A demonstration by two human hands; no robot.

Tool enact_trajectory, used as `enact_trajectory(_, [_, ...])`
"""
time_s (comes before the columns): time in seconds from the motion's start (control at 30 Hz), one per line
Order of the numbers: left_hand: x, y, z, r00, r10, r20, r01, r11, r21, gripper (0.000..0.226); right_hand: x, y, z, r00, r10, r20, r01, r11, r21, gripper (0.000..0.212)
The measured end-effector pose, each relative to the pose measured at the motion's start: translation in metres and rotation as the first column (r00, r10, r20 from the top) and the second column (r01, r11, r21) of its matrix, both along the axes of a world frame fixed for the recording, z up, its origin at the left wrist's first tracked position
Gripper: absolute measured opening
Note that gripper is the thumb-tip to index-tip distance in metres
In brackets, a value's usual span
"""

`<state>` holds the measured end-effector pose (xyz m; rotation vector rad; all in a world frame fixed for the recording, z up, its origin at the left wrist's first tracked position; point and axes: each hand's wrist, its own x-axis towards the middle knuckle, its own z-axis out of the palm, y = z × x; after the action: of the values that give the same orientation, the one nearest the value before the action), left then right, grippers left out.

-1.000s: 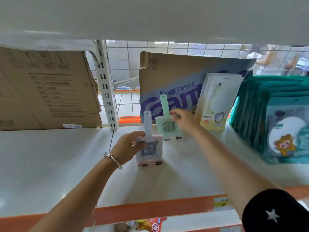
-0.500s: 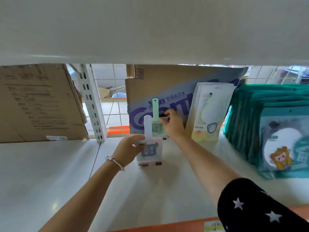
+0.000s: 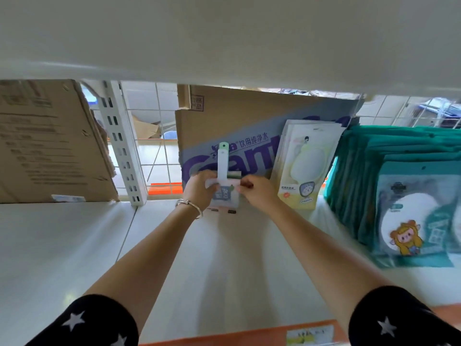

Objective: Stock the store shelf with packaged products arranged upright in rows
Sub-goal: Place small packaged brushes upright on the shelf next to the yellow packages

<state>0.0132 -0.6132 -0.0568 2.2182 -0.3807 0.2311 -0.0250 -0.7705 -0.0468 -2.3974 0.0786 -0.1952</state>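
Two small packaged products with hang tabs stand upright, one behind the other, at the back of the white shelf point(image 3: 74, 245). The front one is a pink pack point(image 3: 224, 193); the green pack point(image 3: 232, 174) behind it shows only its tab and top edge. My left hand point(image 3: 199, 191) grips the pink pack's left side. My right hand point(image 3: 257, 192) pinches the packs' right edge. Both packs stand against a flattened cardboard box point(image 3: 249, 126) with purple lettering.
A stack of yellow-white pouches point(image 3: 306, 166) leans against the box to the right. Rows of teal pouches point(image 3: 409, 196) fill the far right. A brown carton point(image 3: 45, 146) stands at the back left beside a slotted upright point(image 3: 122, 146). The upper shelf point(image 3: 224, 33) hangs low overhead.
The pink pack has been pushed back against the green pack, so the two now stand together at the box. My right hand has shifted from the green pack to the pair's right edge.
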Motion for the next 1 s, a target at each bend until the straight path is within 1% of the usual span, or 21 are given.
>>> enact_trajectory(0.07, [0.001,0.000,-0.008,0.992,0.126,0.025,-0.123,0.987,-0.105,0.018,0.006,0.000,-0.001,0.998,-0.031,0.062,0.035,0.997,-0.062,0.020])
enact_trajectory(0.13, [-0.004,0.003,-0.016,0.987,0.162,-0.012,-0.161,0.972,-0.168,0.014,0.011,-0.001,-0.005,0.992,-0.076,0.098,0.079,0.997,-0.020,0.018])
enact_trajectory(0.2, [-0.008,0.006,-0.025,0.990,0.128,-0.058,-0.134,0.982,-0.129,0.022,0.015,-0.001,-0.009,0.990,-0.114,0.084,0.109,0.992,0.062,0.013])
enact_trajectory(0.27, [-0.013,0.008,-0.032,0.993,0.063,-0.097,-0.070,0.995,-0.065,0.034,0.018,-0.002,-0.012,0.988,-0.139,0.065,0.132,0.986,0.097,0.009])
enact_trajectory(0.37, [-0.021,0.005,-0.035,0.989,0.014,-0.148,-0.015,1.000,-0.005,0.047,0.019,-0.002,-0.016,0.985,-0.161,0.057,0.153,0.980,0.126,0.014])
enact_trajectory(0.47, [-0.022,0.001,-0.033,0.990,0.000,-0.144,0.008,0.999,0.051,0.050,0.017,-0.001,-0.018,0.987,-0.154,0.049,0.145,0.978,0.147,0.014])
enact_trajectory(0.53, [-0.023,0.004,-0.033,0.987,-0.012,-0.162,0.017,0.999,0.030,0.047,0.014,0.000,-0.018,0.987,-0.157,0.039,0.147,0.970,0.195,0.014])
enact_trajectory(0.57, [-0.025,0.007,-0.034,0.984,-0.005,-0.179,0.008,1.000,0.020,0.046,0.013,0.000,-0.018,0.988,-0.153,0.033,0.145,0.974,0.173,0.012])
enact_trajectory(0.63, [-0.033,0.014,-0.038,0.982,0.018,-0.187,-0.014,1.000,0.019,0.043,0.003,0.000,-0.020,0.991,-0.133,0.013,0.133,0.991,0.018,0.012])
enact_trajectory(0.67, [-0.038,0.020,-0.040,0.983,0.025,-0.183,-0.022,1.000,0.019,0.044,-0.003,0.000,-0.023,0.992,-0.128,0.005,0.129,0.991,-0.032,0.014])
enact_trajectory(0.7, [-0.043,0.027,-0.041,0.984,0.028,-0.175,-0.027,1.000,0.011,0.043,-0.010,0.000,-0.026,0.993,-0.121,0.002,0.121,0.992,-0.047,0.015])
enact_trajectory(0.8, [-0.057,0.050,-0.040,0.980,0.026,-0.196,-0.038,0.998,-0.059,0.034,-0.031,-0.001,-0.034,0.995,-0.099,-0.007,0.098,0.994,-0.047,0.021])
enact_trajectory(0.87, [-0.068,0.066,-0.038,0.978,-0.001,-0.206,-0.013,0.998,-0.063,0.030,-0.044,0.001,-0.036,0.994,-0.101,-0.031,0.100,0.994,-0.032,0.026])
enact_trajectory(1.0, [-0.090,0.096,-0.029,0.979,-0.108,-0.172,0.118,0.992,0.044,0.034,-0.073,0.019,-0.031,0.993,-0.082,-0.079,0.080,0.996,-0.026,0.038])
